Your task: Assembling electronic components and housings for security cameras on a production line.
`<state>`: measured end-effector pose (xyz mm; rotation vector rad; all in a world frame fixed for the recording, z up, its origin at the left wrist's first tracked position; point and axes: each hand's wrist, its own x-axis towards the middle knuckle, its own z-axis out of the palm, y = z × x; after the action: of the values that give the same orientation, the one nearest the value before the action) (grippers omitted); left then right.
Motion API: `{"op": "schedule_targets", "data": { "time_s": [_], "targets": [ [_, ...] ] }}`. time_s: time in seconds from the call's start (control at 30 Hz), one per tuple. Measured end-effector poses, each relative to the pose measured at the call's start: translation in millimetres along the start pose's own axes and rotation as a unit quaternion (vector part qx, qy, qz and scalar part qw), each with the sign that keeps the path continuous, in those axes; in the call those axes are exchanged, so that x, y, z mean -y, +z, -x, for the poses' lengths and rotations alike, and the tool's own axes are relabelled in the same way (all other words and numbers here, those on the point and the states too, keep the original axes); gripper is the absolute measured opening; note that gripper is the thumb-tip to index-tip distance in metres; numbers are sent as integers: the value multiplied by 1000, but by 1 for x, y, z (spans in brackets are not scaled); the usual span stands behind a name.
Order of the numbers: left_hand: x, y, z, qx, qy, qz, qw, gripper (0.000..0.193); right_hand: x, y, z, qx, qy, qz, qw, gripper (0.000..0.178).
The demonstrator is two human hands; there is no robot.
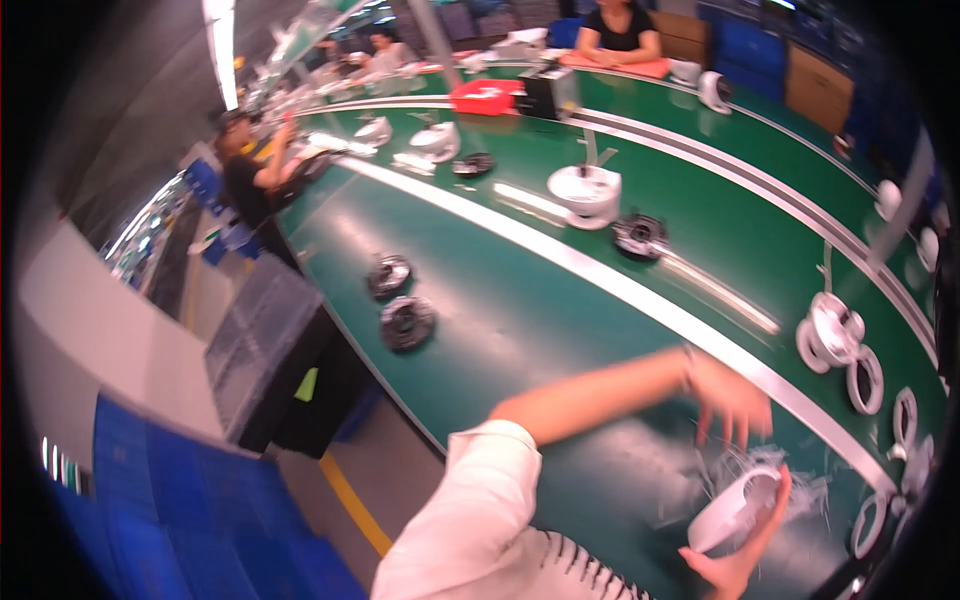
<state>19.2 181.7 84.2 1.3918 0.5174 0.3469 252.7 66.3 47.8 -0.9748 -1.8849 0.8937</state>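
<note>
My right hand (740,565) grips a white, hollow, rounded plastic housing (718,515) by its edge, holding it tilted above the green bench. My left hand (735,400) reaches across from the left, with fingers apart and pointing down over a tangle of thin, pale strands (765,460). Nothing shows in that hand, though motion blurs it slightly. The strands lie just beyond the housing; whether they touch it I cannot tell.
Two black round parts (406,323) lie on the green bench. Beyond a metal rail (600,262), a belt carries white housings (584,192) and a black motor-like part (640,236). White rings (865,382) lie at the right. Co-workers (618,35) sit farther off. A dark crate (265,330) stands left.
</note>
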Motion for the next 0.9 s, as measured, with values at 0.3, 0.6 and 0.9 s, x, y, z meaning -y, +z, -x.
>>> {"op": "schedule_targets", "data": {
  "time_s": [0.3,0.6,0.9],
  "targets": [
    [43,-235,58,-498,-321,-598,541,51,-13,20,-3,-18,-53,-178,982,133],
    [40,-224,84,-520,-277,-496,638,51,-1,38,-2,-39,-17,-235,971,134],
    [64,-127,182,-705,83,-235,664,23,32,48,-15,-108,286,-524,795,83]
  ]
}}
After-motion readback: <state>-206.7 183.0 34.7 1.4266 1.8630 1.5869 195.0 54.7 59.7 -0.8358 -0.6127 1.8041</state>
